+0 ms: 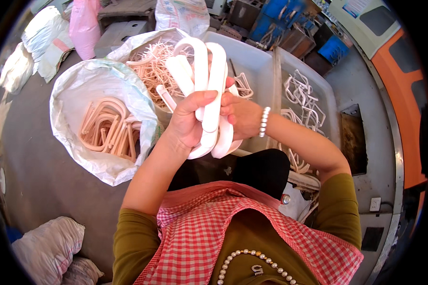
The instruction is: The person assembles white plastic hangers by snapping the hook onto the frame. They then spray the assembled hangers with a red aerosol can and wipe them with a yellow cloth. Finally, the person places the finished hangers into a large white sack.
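I hold a bundle of white curved plastic handle pieces (pixel 208 90) upright in front of my chest. My left hand (pixel 188 121) wraps around the lower part of the bundle, thumb across its front. Behind the bundle, my right hand (pixel 240 114) grips it from the right side; a beaded bracelet (pixel 265 121) circles that wrist. The tops of the pieces arch above both hands.
A white sack (pixel 76 90) at the left holds pinkish curved pieces (pixel 107 128). Behind it, another bag (pixel 164 40) is filled with thin pale offcuts (pixel 152 69). A grey tray (pixel 328 99) at the right carries white frame-shaped parts (pixel 302 95). More sacks (pixel 47 247) lie at lower left.
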{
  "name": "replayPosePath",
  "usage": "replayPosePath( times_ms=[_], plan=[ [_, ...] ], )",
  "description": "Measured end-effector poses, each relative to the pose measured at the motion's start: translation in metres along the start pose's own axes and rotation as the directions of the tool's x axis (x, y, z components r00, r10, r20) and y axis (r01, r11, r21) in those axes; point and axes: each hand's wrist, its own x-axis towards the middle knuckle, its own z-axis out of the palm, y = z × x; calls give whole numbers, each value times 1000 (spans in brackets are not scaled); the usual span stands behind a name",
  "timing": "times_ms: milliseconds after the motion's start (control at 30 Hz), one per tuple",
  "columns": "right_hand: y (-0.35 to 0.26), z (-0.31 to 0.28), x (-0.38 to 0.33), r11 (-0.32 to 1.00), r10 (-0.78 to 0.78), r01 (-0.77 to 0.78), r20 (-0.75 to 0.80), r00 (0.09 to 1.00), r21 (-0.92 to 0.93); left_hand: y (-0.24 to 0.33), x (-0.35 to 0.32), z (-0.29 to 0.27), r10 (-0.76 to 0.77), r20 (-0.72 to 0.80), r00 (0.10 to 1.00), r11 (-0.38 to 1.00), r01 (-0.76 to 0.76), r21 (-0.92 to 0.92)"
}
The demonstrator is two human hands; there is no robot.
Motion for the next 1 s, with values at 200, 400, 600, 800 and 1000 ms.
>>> replayPosePath(
  times_ms=[200,400,600,800,1000],
  plan=[
    [0,-56,-4,841,64,-276,-421,905,-465,33,-5,41,133,133,982,931,-170,324],
    [-2,-54,-36,764,203,-509,-600,774,-397,83,-29,40,493,-13,870,-233,146,961],
    [-5,-15,-72,728,367,-570,-487,793,-380,129,-82,-36,592,14,806,-748,542,382],
    [-4,6,-73,763,381,-553,-458,803,-335,125,-123,-66,541,-11,841,-812,525,255],
    [1,17,-49,806,384,-517,-409,827,-288,123,-145,-119,532,229,815,-843,535,54]
  ],
)
